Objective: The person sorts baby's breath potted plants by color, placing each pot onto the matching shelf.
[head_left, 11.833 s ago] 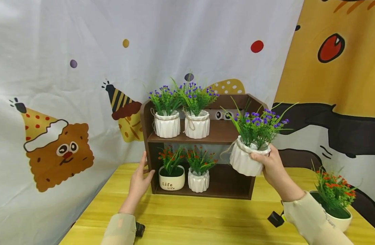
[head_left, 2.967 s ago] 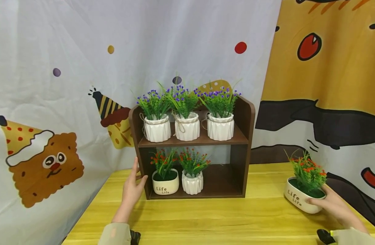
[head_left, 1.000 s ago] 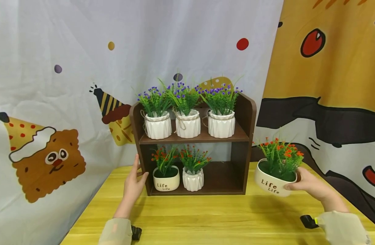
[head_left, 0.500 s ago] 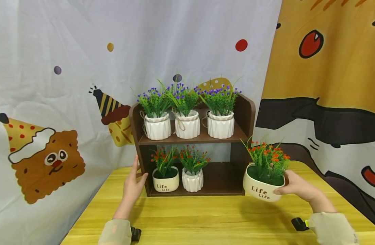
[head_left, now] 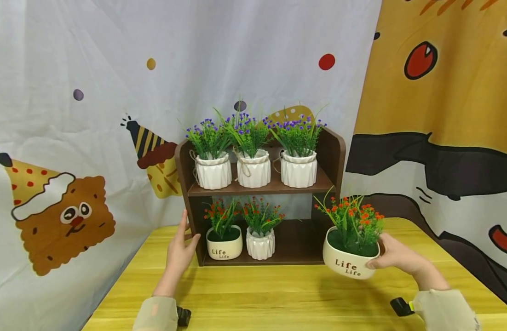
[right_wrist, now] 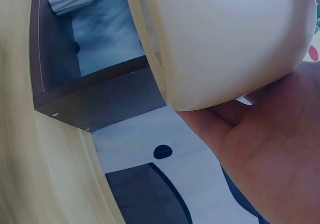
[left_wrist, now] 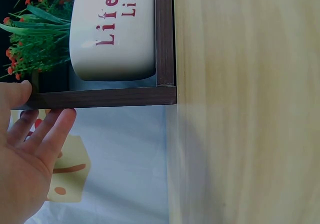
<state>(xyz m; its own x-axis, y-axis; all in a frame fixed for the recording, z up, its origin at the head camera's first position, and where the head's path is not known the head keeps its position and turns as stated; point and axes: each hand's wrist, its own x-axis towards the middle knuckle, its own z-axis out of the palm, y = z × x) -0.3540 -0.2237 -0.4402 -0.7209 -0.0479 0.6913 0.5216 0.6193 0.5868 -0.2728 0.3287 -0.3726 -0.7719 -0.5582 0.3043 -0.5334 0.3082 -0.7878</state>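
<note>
My right hand grips the side of a cream oval flower pot marked "Life", planted with orange-red artificial flowers. It hangs above the table, before the lower right corner of a brown two-tier shelf. In the right wrist view the pot's smooth wall fills the upper part, and the fingers under it are partly hidden. My left hand touches the shelf's left side with fairly straight fingers. The left wrist view has the thumb at the front edge of the side panel and the fingers along its outer face.
Three white pots with purple flowers line the upper tier. Below, another "Life" pot and a small white ribbed pot stand left of centre. The yellow wooden table meets a cartoon-printed cloth behind.
The third purple-flowered pot, earlier in my right hand, now stands on the upper tier. My right hand has lifted the "Life" pot from the table's right and carried it left. My left hand stays at the shelf.
</note>
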